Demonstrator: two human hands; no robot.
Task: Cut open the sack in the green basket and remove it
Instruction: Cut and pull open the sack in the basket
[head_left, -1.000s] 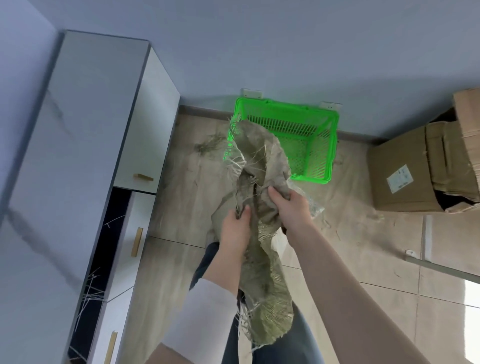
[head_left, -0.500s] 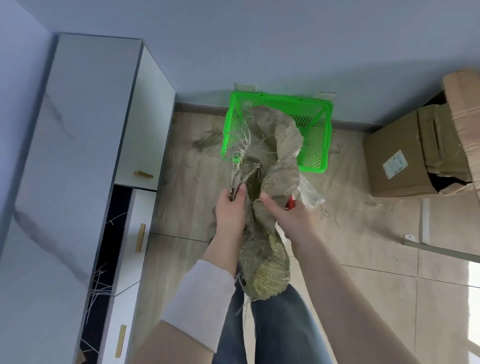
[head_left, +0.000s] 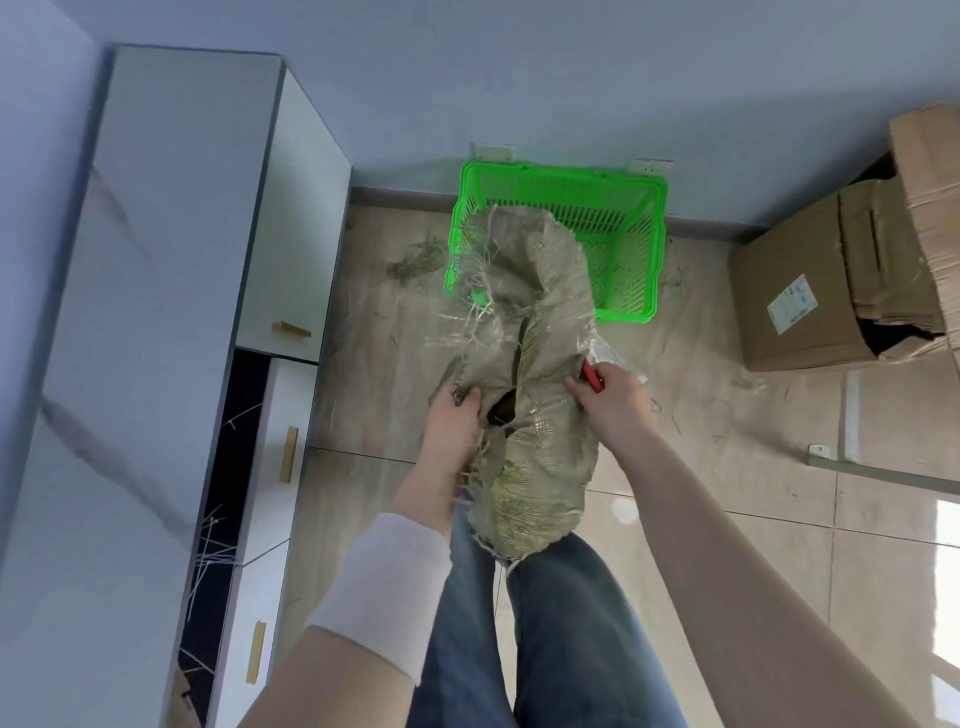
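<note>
A frayed grey-green woven sack (head_left: 535, 291) hangs in the air between my hands, in front of the green plastic basket (head_left: 631, 208) that stands on the floor against the wall. A long slit runs down the sack's middle. My left hand (head_left: 452, 421) grips the sack's left edge beside the slit. My right hand (head_left: 613, 400) grips the right edge, and a red handle (head_left: 591, 375) and some clear plastic poke out of that fist. The sack's lower end hangs over my legs.
A grey-white cabinet (head_left: 156, 312) with an open drawer gap runs along the left. Cardboard boxes (head_left: 810, 296) stand at the right. Loose fibres (head_left: 415, 257) lie on the tiled floor near the basket.
My hands have moved apart, spreading the sack wider at the slit. The sack's lower end has bunched up higher, and the red handle now shows at my right hand.
</note>
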